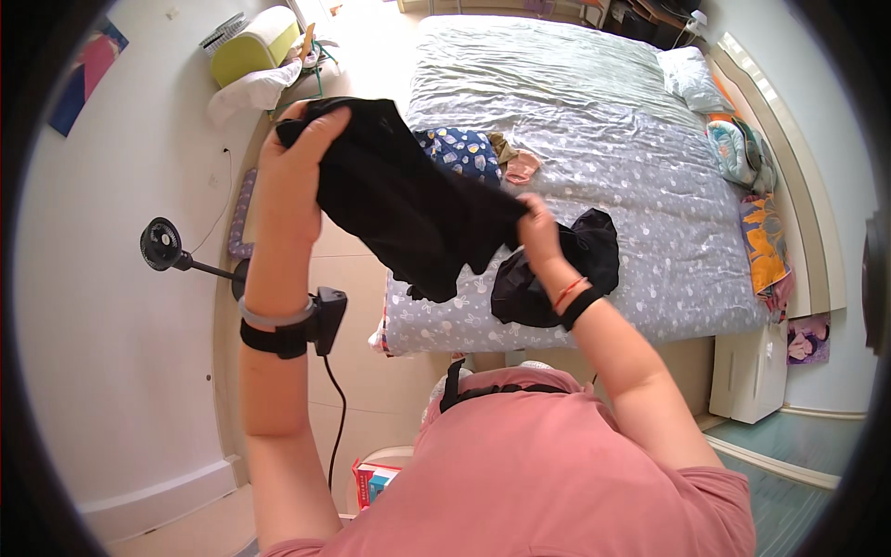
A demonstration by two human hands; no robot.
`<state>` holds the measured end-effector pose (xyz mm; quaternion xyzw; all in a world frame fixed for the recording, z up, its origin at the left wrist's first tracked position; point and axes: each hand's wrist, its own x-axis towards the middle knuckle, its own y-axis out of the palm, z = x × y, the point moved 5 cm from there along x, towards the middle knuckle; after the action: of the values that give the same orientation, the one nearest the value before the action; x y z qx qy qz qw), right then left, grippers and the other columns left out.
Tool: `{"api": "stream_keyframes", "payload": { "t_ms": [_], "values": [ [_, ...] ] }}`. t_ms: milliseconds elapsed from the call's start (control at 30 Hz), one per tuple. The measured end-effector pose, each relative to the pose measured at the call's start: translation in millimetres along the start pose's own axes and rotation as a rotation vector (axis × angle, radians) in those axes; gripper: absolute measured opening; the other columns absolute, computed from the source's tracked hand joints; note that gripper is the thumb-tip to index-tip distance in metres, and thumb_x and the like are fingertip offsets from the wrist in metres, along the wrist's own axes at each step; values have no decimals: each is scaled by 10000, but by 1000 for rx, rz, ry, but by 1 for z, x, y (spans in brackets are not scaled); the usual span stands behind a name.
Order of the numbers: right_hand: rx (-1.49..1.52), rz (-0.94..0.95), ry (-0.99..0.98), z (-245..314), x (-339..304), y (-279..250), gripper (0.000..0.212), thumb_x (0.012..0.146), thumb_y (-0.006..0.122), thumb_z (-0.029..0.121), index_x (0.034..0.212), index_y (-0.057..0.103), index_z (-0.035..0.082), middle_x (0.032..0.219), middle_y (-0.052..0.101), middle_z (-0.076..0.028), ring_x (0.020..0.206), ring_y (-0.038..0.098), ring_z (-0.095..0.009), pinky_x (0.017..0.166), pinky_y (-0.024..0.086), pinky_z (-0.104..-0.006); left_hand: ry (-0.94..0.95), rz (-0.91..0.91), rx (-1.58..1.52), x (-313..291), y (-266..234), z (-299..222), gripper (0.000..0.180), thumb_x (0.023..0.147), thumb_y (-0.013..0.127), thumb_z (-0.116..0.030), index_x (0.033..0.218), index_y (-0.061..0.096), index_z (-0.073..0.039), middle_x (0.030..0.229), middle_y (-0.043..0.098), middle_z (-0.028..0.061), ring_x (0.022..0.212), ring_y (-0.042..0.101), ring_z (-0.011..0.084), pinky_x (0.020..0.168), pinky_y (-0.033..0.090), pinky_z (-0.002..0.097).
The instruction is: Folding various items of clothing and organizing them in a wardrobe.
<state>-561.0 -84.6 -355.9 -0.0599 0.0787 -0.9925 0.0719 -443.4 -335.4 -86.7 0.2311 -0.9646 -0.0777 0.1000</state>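
Note:
A black garment (399, 186) hangs stretched between my two hands in the air, in front of the near left part of the bed. Its exact kind is not clear. My left hand (302, 153) pinches the upper left end, raised higher and farther left. The lower right end is gripped by my right hand (540, 234), slightly blurred. Just under and beside my right hand, a second black garment (589, 255) lies crumpled on the bed. Behind the held cloth, a navy patterned cloth (464, 153) is partly hidden, with a pink and brown cloth (522, 167) beside it.
The bed (668, 269) has a grey patterned sheet, with a pillow (694, 79) and folded cloths (763, 246) along its right side. A black fan (162, 244) stands left near the wall. A green-yellow bin-like thing (255, 51) sits far left. A cable (339, 418) hangs from my left wrist.

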Motion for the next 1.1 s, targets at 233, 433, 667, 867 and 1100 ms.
{"api": "stream_keyframes", "payload": {
  "t_ms": [233, 433, 667, 867, 1100],
  "values": [
    [-195, -216, -442, 154, 98, -93, 225, 862, 526, 124, 1012, 631, -8, 845, 660, -117, 808, 599, -164, 760, 462, -294, 105, -115, 94, 24, -54, -10, 187, 841, 659, -132, 994, 628, -30, 905, 643, 29, 802, 611, 110, 727, 480, 230],
    [-257, -89, -590, 227, 129, -117, 203, 896, 549, 151, 1036, 618, 21, 858, 657, -84, 811, 602, -142, 750, 460, -267, 172, -159, 286, 45, -82, -14, 164, 865, 643, -165, 986, 631, -56, 757, 591, -40, 680, 538, 26, 557, 380, 168],
    [-467, -100, -745, 274, 152, -149, 238, 903, 573, 207, 1063, 635, 42, 870, 663, -77, 822, 611, -136, 758, 460, -252, 236, -196, 402, 46, -64, -28, 220, 856, 657, -259, 943, 650, -58, 677, 540, -36, 519, 499, 32, 466, 355, 164],
    [-363, -42, -541, 278, 157, -165, 253, 883, 621, 217, 1062, 663, 44, 878, 669, 1, 791, 583, -62, 726, 444, -201, 285, -152, 587, 54, -67, -31, 257, 861, 647, -280, 957, 665, -43, 670, 551, -28, 502, 505, 40, 479, 414, 170],
    [-235, 57, -427, 268, 150, -162, 235, 876, 641, 202, 1034, 672, 29, 886, 666, 17, 799, 589, -51, 730, 444, -181, 291, -116, 697, 58, -72, -34, 246, 848, 669, -279, 937, 679, -50, 658, 548, -36, 506, 501, 35, 487, 413, 167]
  ]
}}
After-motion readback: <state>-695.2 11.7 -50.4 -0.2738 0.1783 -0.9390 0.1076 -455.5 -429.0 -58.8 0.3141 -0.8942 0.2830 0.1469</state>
